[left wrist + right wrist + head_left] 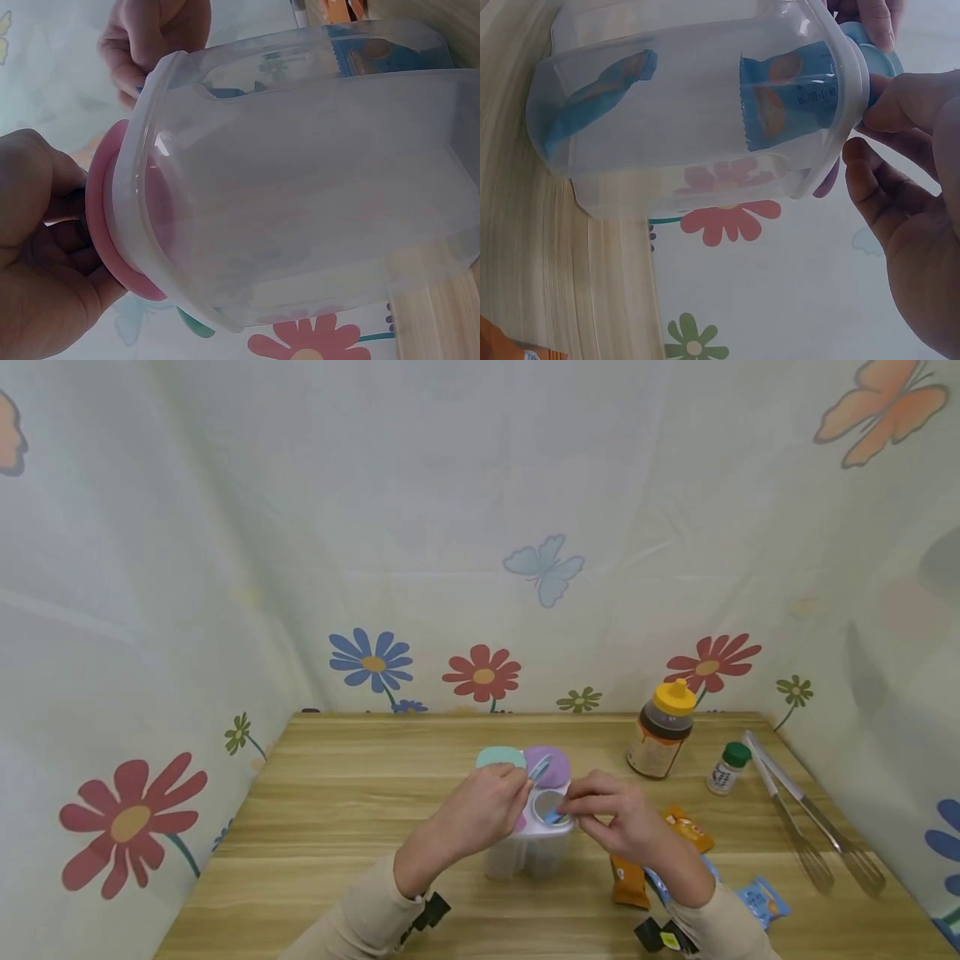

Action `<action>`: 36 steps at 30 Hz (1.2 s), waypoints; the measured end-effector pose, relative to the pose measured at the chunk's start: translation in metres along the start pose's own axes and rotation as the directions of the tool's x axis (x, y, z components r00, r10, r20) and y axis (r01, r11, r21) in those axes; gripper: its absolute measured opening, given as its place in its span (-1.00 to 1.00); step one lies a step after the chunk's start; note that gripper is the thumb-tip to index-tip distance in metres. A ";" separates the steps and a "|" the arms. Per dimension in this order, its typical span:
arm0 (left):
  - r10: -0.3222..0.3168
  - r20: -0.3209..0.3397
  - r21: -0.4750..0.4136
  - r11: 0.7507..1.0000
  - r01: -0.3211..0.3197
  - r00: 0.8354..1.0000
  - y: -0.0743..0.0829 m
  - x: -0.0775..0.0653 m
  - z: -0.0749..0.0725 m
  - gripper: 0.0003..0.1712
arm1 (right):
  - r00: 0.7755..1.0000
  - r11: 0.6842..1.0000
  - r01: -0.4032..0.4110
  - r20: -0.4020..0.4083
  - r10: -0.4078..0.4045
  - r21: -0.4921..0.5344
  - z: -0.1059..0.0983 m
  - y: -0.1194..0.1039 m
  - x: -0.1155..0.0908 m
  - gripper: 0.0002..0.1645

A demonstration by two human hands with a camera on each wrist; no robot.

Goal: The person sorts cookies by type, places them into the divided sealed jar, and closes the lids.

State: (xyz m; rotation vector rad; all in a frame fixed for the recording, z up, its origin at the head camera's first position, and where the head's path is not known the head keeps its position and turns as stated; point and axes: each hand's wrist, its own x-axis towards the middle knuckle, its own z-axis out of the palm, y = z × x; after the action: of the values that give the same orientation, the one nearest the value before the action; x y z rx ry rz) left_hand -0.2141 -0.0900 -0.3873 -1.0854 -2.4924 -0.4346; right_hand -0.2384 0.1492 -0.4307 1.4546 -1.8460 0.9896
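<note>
A clear plastic storage container point(315, 187) with a white top stands on the table. Its lids are teal point(500, 756), purple point(551, 767), pink point(105, 210) and light blue. My left hand point(491, 802) pinches the raised light blue lid point(540, 767) above a round opening. At that opening, my right hand point(611, 810) pinches a blue snack packet point(791, 94), most of which hangs inside the compartment. Lower in the same compartment leans another blue snack packet point(600, 97).
Right of the container lie orange packets point(630, 882) and a blue packet point(763, 902), partly behind the right forearm. Farther right stand a yellow-capped bottle point(660, 735) and a green-capped shaker point(726, 770). Metal tongs point(813, 814) lie near the table's right edge.
</note>
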 end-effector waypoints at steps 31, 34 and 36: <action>-0.019 0.003 0.025 1.000 0.019 1.000 0.002 -0.002 0.003 -0.81 | 0.994 0.995 -0.098 -0.057 0.097 -0.017 -0.007 0.001 -0.013 -0.59; -0.023 0.003 0.023 0.999 0.023 1.000 0.002 -0.001 0.002 -0.81 | 0.992 0.993 -0.119 -0.049 0.118 -0.026 -0.008 0.001 -0.014 -0.58; -0.023 0.001 0.024 0.999 0.023 1.000 0.002 -0.001 0.002 -0.81 | 0.990 0.990 -0.134 -0.042 0.133 -0.034 -0.009 0.001 -0.015 -0.57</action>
State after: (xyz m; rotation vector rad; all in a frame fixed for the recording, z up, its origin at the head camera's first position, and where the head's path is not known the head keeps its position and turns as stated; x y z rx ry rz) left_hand -0.2119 -0.0882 -0.3897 -1.0492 -2.5072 -0.4102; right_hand -0.2363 0.1651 -0.4378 1.2943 -1.9429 1.0352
